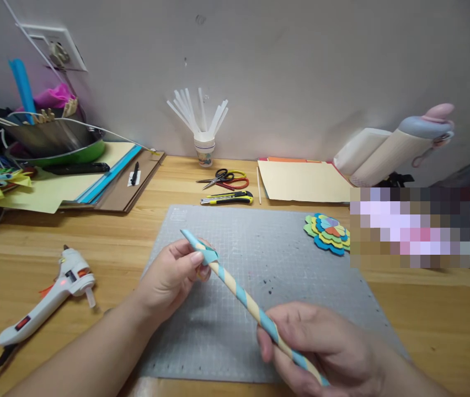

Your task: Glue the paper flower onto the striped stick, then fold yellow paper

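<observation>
The wooden table (115, 248) carries a grey mat (288, 270).

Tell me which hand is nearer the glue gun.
Left. The left hand is to the right of the glue gun; the right hand is farther right, both holding the striped stick.

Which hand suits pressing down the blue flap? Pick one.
Probably the left hand: its thumb is at the blue flap, while the right hand holds the striped stick nearer its other end.

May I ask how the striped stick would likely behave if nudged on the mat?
The striped stick would probably roll, being slim and round. It seems fairly stiff, running straight between the left hand and right hand. The blue flap sticking out might snag on the mat.
</observation>
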Demonstrator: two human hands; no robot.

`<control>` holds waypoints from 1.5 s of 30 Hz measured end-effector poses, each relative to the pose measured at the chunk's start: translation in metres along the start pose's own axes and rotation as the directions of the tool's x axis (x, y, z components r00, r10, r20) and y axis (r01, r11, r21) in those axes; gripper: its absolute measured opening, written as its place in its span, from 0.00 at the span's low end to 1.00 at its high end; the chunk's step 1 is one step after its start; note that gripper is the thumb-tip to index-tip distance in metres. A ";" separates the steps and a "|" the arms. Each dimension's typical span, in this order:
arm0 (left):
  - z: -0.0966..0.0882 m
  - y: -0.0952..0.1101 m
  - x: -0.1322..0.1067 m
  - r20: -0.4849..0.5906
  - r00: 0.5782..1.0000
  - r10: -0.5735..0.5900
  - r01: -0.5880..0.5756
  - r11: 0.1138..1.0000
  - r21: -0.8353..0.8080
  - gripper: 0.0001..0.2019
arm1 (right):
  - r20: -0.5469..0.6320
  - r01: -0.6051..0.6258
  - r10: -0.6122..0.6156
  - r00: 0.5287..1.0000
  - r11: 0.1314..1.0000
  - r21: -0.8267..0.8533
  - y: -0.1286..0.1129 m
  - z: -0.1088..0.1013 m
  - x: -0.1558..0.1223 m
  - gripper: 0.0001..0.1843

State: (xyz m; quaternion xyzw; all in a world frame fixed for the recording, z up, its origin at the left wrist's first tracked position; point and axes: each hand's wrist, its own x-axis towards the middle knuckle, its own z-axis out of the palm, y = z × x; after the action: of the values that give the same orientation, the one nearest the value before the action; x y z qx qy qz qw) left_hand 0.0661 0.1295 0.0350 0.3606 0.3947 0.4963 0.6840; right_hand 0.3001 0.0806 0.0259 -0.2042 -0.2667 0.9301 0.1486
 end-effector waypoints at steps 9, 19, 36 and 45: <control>-0.004 -0.006 0.003 -0.066 0.997 0.045 -0.042 0.998 0.042 0.09 | -0.261 0.038 -0.127 0.957 0.946 -0.323 -0.004 -0.002 0.003 0.17; -0.002 -0.010 0.006 -0.148 0.988 0.038 -0.015 0.988 0.154 0.13 | -0.364 -0.102 -0.387 0.847 0.555 -0.826 -0.006 0.006 0.005 0.16; -0.004 -0.011 0.001 -0.110 0.992 0.058 -0.013 0.925 0.379 0.14 | -0.247 -0.236 -0.788 0.564 0.133 -0.963 0.001 -0.013 0.003 0.18; -0.002 -0.012 0.003 -0.103 0.994 0.018 0.021 0.930 0.366 0.12 | -0.454 0.156 -0.295 0.840 0.935 -0.319 -0.007 -0.007 0.008 0.21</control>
State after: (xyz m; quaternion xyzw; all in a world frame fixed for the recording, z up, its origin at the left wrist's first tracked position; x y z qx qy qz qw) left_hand 0.0699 0.1296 0.0230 0.4551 0.5161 0.4317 0.5833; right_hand 0.2971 0.0929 0.0221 -0.4207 -0.3658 0.7771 0.2922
